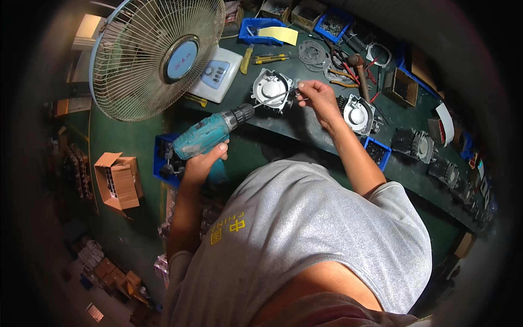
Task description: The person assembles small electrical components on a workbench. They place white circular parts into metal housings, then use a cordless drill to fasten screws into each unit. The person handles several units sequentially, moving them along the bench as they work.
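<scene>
My left hand (202,162) is wrapped round the grip of a teal cordless drill (202,135), left of my body. Its long thin bit (279,97) points right and slightly away, passing over a silver metal housing (267,86) on the bench. My right hand (321,101) is closed in a pinch at the bit's tip, just right of that housing. What the fingertips hold is too small to make out. Another silver housing (357,115) sits to the right, beside my right forearm.
A large fan (182,57) stands at the left. Across the dark green bench (305,128) lie a hammer (357,64), yellow-handled tools (269,58), grey gaskets (312,53) and blue bins (261,30). Black finned parts (414,144) line the right side. An open carton (122,182) is at lower left.
</scene>
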Demonstrator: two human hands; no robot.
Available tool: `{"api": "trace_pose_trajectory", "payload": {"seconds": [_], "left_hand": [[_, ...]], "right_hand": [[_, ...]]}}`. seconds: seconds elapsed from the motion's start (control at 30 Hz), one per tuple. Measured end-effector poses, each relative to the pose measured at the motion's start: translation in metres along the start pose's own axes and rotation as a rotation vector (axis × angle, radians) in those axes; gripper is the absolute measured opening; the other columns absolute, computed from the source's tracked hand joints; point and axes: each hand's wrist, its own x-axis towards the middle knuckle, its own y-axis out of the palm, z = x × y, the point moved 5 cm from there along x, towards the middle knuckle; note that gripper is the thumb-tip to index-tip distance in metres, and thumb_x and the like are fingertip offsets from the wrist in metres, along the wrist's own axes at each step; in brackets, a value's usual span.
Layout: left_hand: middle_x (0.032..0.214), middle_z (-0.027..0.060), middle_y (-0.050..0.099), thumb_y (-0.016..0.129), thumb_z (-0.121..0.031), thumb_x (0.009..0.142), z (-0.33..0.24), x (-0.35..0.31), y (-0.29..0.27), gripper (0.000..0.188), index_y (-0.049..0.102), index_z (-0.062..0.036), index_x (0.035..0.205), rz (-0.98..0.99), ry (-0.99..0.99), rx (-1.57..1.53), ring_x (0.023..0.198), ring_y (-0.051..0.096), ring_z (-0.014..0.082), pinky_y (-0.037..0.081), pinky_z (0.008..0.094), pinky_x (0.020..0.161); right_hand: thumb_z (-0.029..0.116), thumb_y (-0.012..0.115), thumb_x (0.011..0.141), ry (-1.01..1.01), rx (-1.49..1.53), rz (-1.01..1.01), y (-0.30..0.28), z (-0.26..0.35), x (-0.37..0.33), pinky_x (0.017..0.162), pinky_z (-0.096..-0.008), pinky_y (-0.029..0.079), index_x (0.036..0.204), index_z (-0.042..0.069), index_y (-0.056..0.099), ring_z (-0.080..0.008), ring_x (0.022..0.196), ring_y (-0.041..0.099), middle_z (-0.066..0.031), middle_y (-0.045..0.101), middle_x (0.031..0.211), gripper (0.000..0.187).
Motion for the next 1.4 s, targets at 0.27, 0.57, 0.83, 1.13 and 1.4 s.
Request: {"api": "trace_pose_trajectory", "payload": {"seconds": [0.27,0.57,0.83,1.13,1.4], "left_hand": [[0.097,0.0044,0.068,0.074,-0.01,0.089,-0.011,0.015,-0.009,0.02,0.069,-0.0016,0.106,0.094,-0.061,0.467,0.083,0.063,0.0113,0.051,0.0291,0.077],[0.111,0.0099,0.073,0.076,-0.014,0.088,-0.056,0.041,0.013,0.034,0.069,-0.0005,0.118,0.202,0.154,0.525,0.099,0.067,0.0164,0.052,0.0323,0.091],[0.102,0.0164,0.073,0.077,-0.035,0.079,-0.127,0.078,0.057,0.039,0.071,-0.0079,0.107,0.393,0.099,1.187,0.1,0.068,0.0375,0.055,0.0451,0.09],[0.101,0.0155,0.073,0.08,-0.032,0.077,-0.145,0.109,0.098,0.04,0.071,-0.0094,0.108,0.55,0.069,1.387,0.1,0.069,0.0359,0.055,0.0447,0.09],[0.098,0.0158,0.073,0.078,-0.03,0.077,-0.146,0.115,0.104,0.037,0.071,-0.0087,0.107,0.553,0.045,1.408,0.097,0.07,0.0354,0.056,0.0447,0.091]], "right_hand": [[0.031,0.08,0.081,-0.515,-0.739,-0.256,-0.004,-0.018,0.027,0.075,-0.0341,0.05,0.106,-0.001,0.072,-0.0226,0.083,0.059,-0.0125,0.059,0.091,0.041],[0.035,0.08,0.079,-0.586,-0.869,-0.21,0.007,-0.035,0.036,0.082,-0.0399,0.05,0.115,0.004,0.07,-0.0314,0.09,0.061,-0.0162,0.06,0.094,0.048],[0.035,0.082,0.076,-0.517,-0.781,-0.18,0.0,-0.039,0.05,0.073,-0.037,0.052,0.114,0.007,0.074,-0.0266,0.079,0.062,-0.0143,0.061,0.085,0.048],[0.031,0.079,0.075,-0.522,-0.79,-0.2,0.002,-0.039,0.052,0.075,-0.0393,0.053,0.112,0.006,0.076,-0.032,0.081,0.064,-0.018,0.063,0.085,0.044],[0.032,0.076,0.077,-0.489,-0.784,-0.211,0.001,-0.044,0.054,0.08,-0.0416,0.052,0.115,0.008,0.075,-0.0365,0.087,0.064,-0.0207,0.062,0.088,0.044]]}}
